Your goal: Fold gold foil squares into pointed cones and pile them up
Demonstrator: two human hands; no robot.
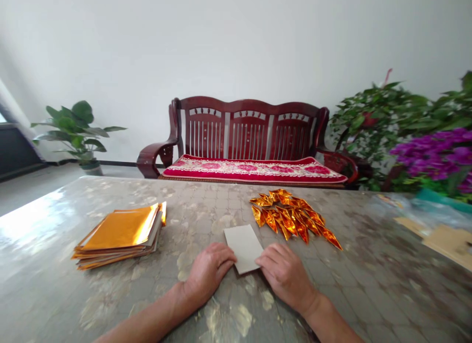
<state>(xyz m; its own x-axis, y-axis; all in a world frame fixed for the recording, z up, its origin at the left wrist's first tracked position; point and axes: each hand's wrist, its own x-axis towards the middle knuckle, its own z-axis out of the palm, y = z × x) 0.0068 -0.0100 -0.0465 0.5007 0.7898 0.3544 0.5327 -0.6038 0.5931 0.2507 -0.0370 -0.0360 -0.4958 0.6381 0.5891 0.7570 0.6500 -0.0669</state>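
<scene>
A sheet of paper (pixel 244 247), its pale grey side up, is held low over the table between my two hands. My left hand (pixel 210 270) pinches its left edge between thumb and fingers. At the lower right edge, my right hand (pixel 285 274) grips it with fingers closed. The sheet's underside is hidden. To the left lies a stack of gold foil paper (pixel 120 227), its edges uneven. Beyond my right hand is a pile of folded, pointed gold foil pieces (pixel 289 215).
The table (pixel 155 303) has a patterned, shiny cover. Clear plastic wrapping (pixel 398 207) and brown cardboard (pixel 448 244) lie at the right edge. Behind the table stands a dark red wooden bench (pixel 247 129), with potted plants (pixel 81 131) and purple flowers (pixel 437 153) on either side.
</scene>
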